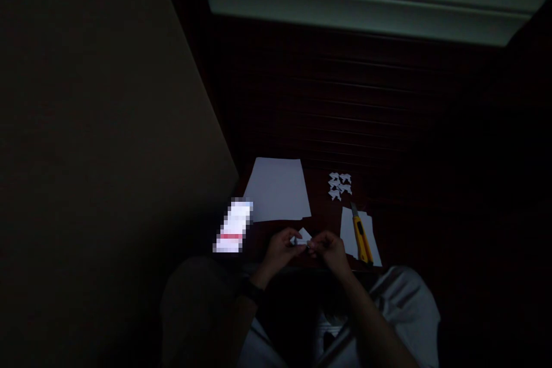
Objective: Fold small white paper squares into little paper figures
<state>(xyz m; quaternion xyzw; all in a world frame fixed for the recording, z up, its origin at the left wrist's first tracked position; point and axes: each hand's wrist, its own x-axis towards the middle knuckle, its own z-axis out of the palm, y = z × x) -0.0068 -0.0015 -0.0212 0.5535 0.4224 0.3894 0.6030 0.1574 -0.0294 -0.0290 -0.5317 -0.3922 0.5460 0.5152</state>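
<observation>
In dim light, my left hand [281,246] and my right hand [330,248] meet over the near edge of a small dark table [323,213]. Both pinch a small folded piece of white paper [302,237] between their fingertips. A dark watch or band sits on my left wrist. A stack of white sheets [278,188] lies just beyond my hands. A cluster of several small folded paper pieces [339,185] rests at the back right of the table.
A yellow utility knife [361,236] lies on smaller white paper slips [350,229] right of my hands. A lit, blurred phone screen [235,227] sits at the table's left. A tan wall stands on the left, dark wood panelling behind.
</observation>
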